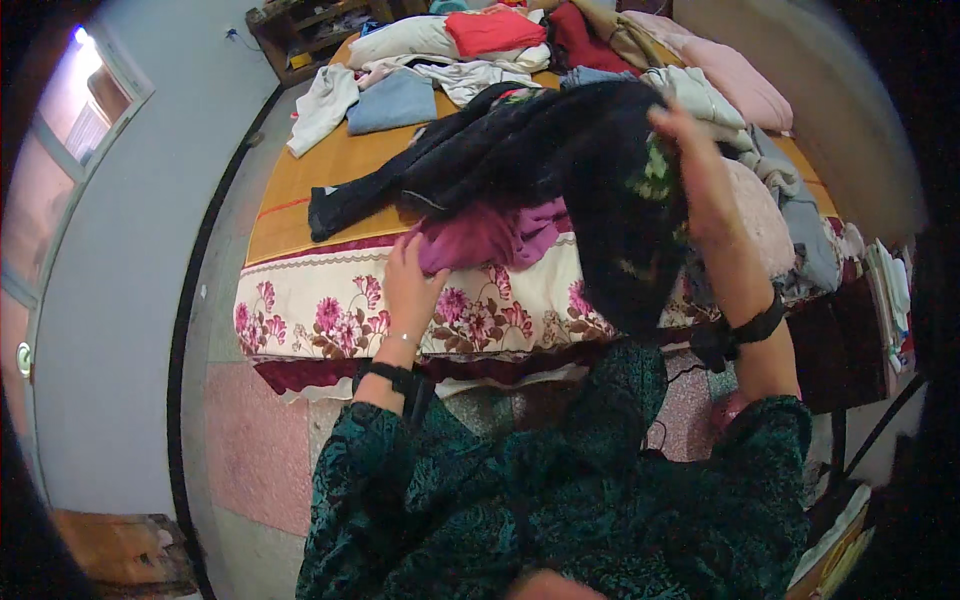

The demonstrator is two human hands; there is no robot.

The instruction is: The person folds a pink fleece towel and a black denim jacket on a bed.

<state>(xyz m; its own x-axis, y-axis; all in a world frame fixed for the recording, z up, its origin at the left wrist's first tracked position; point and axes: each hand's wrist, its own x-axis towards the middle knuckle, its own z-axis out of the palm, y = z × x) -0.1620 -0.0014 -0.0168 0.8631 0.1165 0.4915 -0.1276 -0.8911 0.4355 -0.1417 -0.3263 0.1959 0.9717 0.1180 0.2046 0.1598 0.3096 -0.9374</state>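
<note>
A black garment with a green floral patch (525, 157) lies spread over the bed, one sleeve stretched to the left, its right part raised. My right hand (679, 124) is at its upper right edge, blurred; whether the fingers grip the fabric is not clear. Below the black garment lies a crumpled purple cloth (480, 236). At this cloth's left edge is my left hand (412, 274), fingers spread, thumb near the fabric; it holds nothing that I can see. Under both garments are an orange mat (281, 214) and a cream floral bedsheet (352, 322).
Folded blue denim (391, 101), a white garment (324, 109) and a red cloth (495, 32) lie farther back on the bed. Pink fluffy fabric (757, 217) and grey clothes (810, 225) are at the right. A dark cabinet (840, 345) adjoins the bed.
</note>
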